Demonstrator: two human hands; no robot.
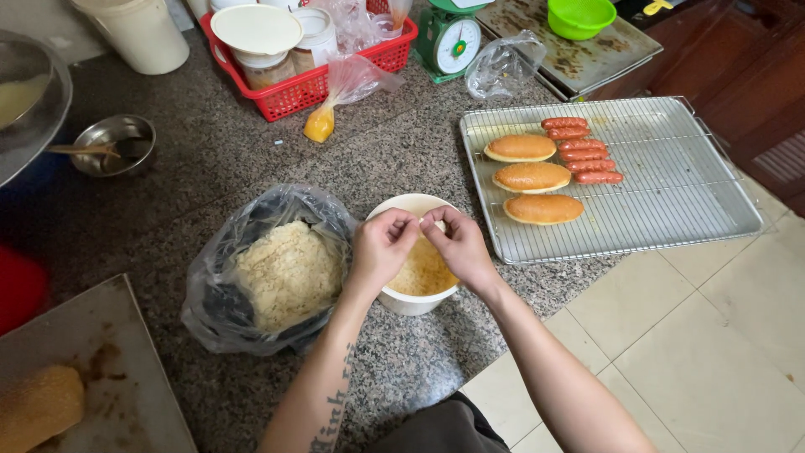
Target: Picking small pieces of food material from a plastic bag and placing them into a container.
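Granite counter (210, 159), speckled grey, crowded. Far left: steel bowl (113, 143) w/ utensil across it, edge of bigger metal pan (29, 101) beyond. Top left: cream plastic tub (142, 33). Top centre: red basket (310, 84) w/ lidded jars + bags; small knotted bag of yellow stuff (323, 122) lying just in front. Green kitchen scale (449, 42) beside basket, crumpled clear bag (503, 63) next to it. Top right: stained metal tray (579, 59) w/ green bowl (580, 17) on it. Right of centre: wire rack (671, 184) w/ three golden buns (531, 177) in a column, row of red sausages (583, 149) just beside them, rest of rack bare. Bottom left: another tray (92, 369) w/ one crumb-coated piece (38, 407) on it, red object (17, 285) just above.

Near hands: black bag (277, 268) rolled open, full of pale breadcrumbs, touching white bowl (415, 252) on its left side. Bowl at counter edge, partly filled w/ yellowish crumbs, half hidden by hands. Nothing between hands and bowl.

Grip: left hand (381, 247) + right hand (461, 247) both over bowl, fingertips (405, 226) meeting above it, pinched closed on a small pale bit (438, 225). Mostly covered by fingers, so can't tell what exactly. Wrists over bowl rim, left one close to the bag.
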